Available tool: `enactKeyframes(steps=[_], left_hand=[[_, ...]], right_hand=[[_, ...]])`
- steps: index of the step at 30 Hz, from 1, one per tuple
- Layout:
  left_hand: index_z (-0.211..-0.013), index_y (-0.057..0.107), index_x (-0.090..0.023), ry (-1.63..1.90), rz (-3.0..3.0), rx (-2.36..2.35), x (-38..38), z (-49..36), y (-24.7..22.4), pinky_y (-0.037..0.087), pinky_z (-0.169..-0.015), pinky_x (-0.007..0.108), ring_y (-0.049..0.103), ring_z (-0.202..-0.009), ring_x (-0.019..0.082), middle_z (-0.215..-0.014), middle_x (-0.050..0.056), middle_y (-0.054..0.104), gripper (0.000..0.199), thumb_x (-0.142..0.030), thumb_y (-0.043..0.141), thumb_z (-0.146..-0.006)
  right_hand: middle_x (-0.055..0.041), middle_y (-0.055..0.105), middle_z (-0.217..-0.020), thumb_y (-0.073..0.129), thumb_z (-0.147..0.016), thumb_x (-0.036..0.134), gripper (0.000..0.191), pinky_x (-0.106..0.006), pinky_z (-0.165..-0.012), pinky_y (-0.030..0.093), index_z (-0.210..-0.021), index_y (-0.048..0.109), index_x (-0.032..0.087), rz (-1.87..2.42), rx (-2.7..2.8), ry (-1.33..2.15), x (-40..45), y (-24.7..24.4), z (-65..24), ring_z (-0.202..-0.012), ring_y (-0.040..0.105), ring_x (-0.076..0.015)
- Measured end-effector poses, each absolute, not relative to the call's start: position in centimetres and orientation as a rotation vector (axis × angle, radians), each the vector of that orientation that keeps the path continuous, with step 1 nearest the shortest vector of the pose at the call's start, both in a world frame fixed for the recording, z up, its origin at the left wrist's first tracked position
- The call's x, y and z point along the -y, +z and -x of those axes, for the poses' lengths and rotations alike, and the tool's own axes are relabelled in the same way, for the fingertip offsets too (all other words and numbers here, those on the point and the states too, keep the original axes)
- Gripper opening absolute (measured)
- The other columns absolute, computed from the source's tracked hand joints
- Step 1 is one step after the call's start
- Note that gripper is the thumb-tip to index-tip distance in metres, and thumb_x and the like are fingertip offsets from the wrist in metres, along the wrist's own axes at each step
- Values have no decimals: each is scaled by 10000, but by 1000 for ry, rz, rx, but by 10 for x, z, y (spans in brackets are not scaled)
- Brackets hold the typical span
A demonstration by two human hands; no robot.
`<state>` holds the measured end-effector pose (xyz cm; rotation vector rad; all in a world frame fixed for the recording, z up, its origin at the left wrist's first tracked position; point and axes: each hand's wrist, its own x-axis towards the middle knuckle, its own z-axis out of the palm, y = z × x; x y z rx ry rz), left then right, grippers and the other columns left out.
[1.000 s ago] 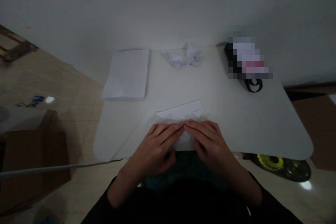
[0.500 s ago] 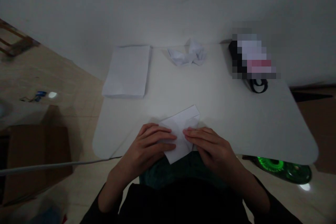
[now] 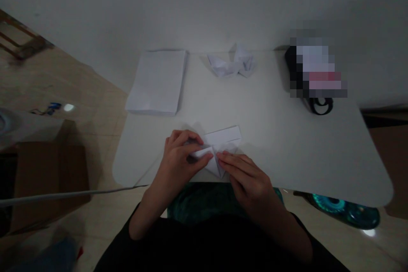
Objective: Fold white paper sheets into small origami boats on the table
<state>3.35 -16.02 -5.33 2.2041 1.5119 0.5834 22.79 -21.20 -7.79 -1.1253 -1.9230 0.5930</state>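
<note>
A partly folded sheet of white paper (image 3: 223,136) lies at the front of the white table (image 3: 287,148). My left hand (image 3: 181,153) pinches a folded flap of it between thumb and fingers, the flap's tip turned toward the middle. Close beside it, my right hand (image 3: 247,172) presses its fingertips, held together, on the paper's right part next to the central crease. The lower side of the paper is partly hidden by the hands.
At the back left of the table sits a stack of white paper (image 3: 157,81). Folded paper shapes (image 3: 232,64) stand at the back middle. A black strapped item (image 3: 321,105), partly blurred out, lies at the right. Cardboard boxes (image 3: 52,178) are on the floor at left.
My left hand has gone from lying flat on the paper to pinching its left lower flap, now folded inward. My right hand stays on the paper. The view has shifted slightly.
</note>
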Motion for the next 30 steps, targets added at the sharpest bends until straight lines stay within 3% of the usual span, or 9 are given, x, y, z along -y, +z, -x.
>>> enactKeyframes(steps=[10, 20, 26, 30], left_hand=[[-715, 707, -212, 510, -2190, -1590, 157, -43, -55, 395, -868, 441, 483, -941, 232, -939, 34, 639, 150, -344, 748, -774], [-664, 666, -197, 588, -2141, -1676, 161, -50, -58, 402, -880, 464, 471, -962, 247, -964, 46, 623, 166, -304, 743, -766], [-739, 660, -182, 632, -2112, -1716, 167, -51, -59, 428, -890, 449, 493, -986, 242, -1042, 63, 576, 137, -286, 737, -780], [-789, 649, -185, 660, -2119, -1756, 171, -52, -59, 429, -901, 449, 490, -1022, 245, -1080, 65, 562, 123, -292, 706, -815]], right_hand=[[-155, 645, -1275, 450, -876, 6, 407, -431, -980, 558, -1216, 649, 111, 1015, 2177, 455, 216, -81, -242, -1243, 570, -247], [-150, 581, -1359, 399, -840, -53, 570, -431, -1057, 501, -1376, 506, 110, 902, 2286, 633, 212, -74, -260, -1337, 472, -231], [-194, 556, -1373, 375, -831, -69, 563, -443, -1085, 470, -1370, 491, 44, 843, 2341, 657, 212, -77, -264, -1374, 420, -239], [-179, 564, -1370, 355, -835, -75, 588, -437, -1082, 475, -1394, 464, 72, 825, 2355, 639, 212, -77, -263, -1378, 411, -225]])
